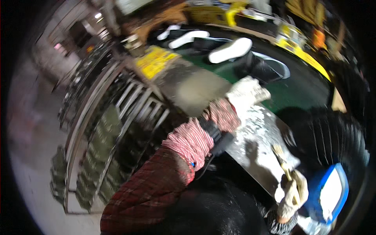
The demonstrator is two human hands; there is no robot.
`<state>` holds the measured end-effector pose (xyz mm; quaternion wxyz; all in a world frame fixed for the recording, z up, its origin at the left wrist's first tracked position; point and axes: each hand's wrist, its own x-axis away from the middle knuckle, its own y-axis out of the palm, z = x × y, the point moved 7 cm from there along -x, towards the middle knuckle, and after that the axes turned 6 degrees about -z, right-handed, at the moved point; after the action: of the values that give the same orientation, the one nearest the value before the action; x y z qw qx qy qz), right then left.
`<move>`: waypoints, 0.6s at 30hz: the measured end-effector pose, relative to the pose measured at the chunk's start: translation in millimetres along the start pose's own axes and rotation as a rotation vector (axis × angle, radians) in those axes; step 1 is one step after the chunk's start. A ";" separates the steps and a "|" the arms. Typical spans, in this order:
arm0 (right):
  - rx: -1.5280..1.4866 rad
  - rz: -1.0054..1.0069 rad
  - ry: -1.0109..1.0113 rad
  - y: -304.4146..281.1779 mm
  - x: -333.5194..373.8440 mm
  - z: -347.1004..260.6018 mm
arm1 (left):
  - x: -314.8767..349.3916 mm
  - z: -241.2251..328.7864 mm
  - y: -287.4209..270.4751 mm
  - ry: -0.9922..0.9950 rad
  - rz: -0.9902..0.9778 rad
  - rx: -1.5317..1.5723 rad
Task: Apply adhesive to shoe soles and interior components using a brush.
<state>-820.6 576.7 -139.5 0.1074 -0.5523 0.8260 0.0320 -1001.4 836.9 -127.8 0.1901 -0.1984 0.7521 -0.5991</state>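
My left hand (247, 94), in a white work glove, reaches over the green belt, close to a dark shoe upper (263, 69) with a pale rim. Blur smears its fingers, so whether it touches the shoe cannot be told. At the lower right my gloved right hand (294, 192) is closed round the handle of a brush (280, 154), bristles pointing up and away. The brush is above a metal work surface (256, 129) smeared with white. Beside the right hand stands a blue container (340, 184) with white material inside.
Several dark shoe pieces and white soles (230, 51) lie along the green belt (297, 96). A metal rack (131, 100) with dark green shoe-shaped pieces (98, 149) stands at the left. A ribbed black object (331, 133) is at the right, and a yellow tub (205, 15) at the back.
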 end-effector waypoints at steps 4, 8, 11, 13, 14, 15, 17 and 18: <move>-0.047 -0.144 0.070 19.7 4.3 6.4 | 134.8 -51.9 -20.4 -0.299 0.835 0.871; 0.626 -0.438 -0.793 87.8 8.8 -48.7 | 436.2 -70.6 -113.5 -0.883 1.120 -0.554; 0.397 -0.618 -0.528 116.2 3.7 -29.7 | 615.7 -4.4 -235.9 -1.340 1.177 -0.813; 0.403 -0.814 0.117 132.1 -2.8 -10.9 | 665.3 26.0 -277.6 -1.467 1.754 -0.495; 0.395 -0.899 0.438 134.5 4.7 1.4 | 714.5 42.8 -295.5 -1.499 1.597 -0.778; 0.400 -0.913 0.420 144.0 7.3 -1.6 | 756.5 50.1 -294.0 -1.509 1.607 -0.798; 0.380 -0.870 0.023 166.1 8.4 -21.6 | 832.9 26.6 -263.0 -1.478 1.817 0.191; 0.374 -0.828 -0.163 167.9 12.1 -34.8 | 849.1 10.2 -241.3 -1.378 1.829 0.715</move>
<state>-984.3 624.8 -119.1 0.2734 -0.8027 0.5162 -0.1200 -1699.9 332.7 64.7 0.9522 0.1944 0.1457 -0.1852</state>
